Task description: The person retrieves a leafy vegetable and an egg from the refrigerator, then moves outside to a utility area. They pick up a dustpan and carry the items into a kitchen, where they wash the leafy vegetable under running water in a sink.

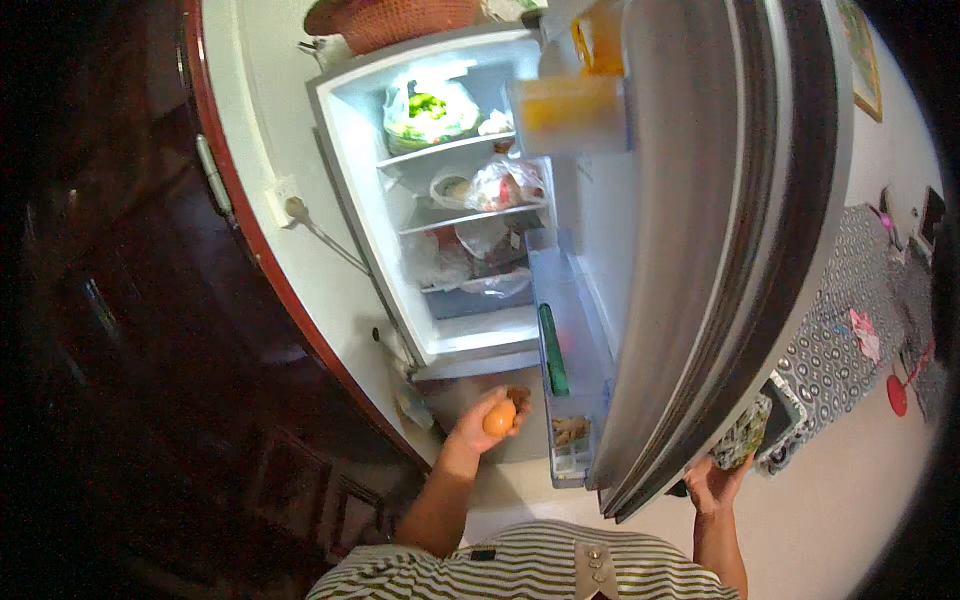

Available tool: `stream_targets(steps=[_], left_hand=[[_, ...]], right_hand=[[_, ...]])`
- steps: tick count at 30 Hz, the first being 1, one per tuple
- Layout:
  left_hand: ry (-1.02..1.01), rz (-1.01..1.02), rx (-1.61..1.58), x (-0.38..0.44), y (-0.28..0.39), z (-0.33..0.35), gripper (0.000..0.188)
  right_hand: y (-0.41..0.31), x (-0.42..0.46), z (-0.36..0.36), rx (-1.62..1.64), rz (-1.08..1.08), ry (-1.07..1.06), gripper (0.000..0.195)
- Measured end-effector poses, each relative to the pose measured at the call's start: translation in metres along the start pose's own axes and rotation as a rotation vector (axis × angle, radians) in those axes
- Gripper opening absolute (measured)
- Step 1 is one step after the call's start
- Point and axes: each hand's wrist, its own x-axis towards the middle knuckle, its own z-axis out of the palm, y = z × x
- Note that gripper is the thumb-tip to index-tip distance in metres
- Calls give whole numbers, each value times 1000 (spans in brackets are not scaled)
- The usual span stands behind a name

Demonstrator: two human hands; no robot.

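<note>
An orange-brown egg (pixel 499 418) lies in my left hand (pixel 487 424), whose fingers curl around it below the lit compartment of an open refrigerator (pixel 480 367). My right hand (pixel 718 484) is on the outer side of the refrigerator door (pixel 675 225) and holds a clear bag of greenish contents (pixel 744 435). Inside the refrigerator, a plastic bag of green vegetables (pixel 429 116) sits on the top shelf. A round container (pixel 450 189) and a knotted clear bag (pixel 504 186) rest on the shelf beneath. More clear bags (pixel 439 259) lie lower down.
The door's lower bin (pixel 574 330) holds a long green item (pixel 553 349) and, nearer me, brownish pieces (pixel 570 431). An upper door bin (pixel 574 116) has yellow contents. A dark wooden door (pixel 247 300) stands at left, beside a wall plug (pixel 295 208). Patterned fabric (pixel 840 300) is at right.
</note>
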Motion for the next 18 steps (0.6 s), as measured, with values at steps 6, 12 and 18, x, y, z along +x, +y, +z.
stream_targets(steps=[6,12,18], left_hand=[[-239,131,27,-57,13,11,44],[-356,166,47,-98,27,8,45],[-53,363,150,-131,25,0,47]], right_hand=[[49,9,38,-129,196,-158,67],[99,50,72,-148,399,-356,86],[138,120,95,-181,491,-545,79]])
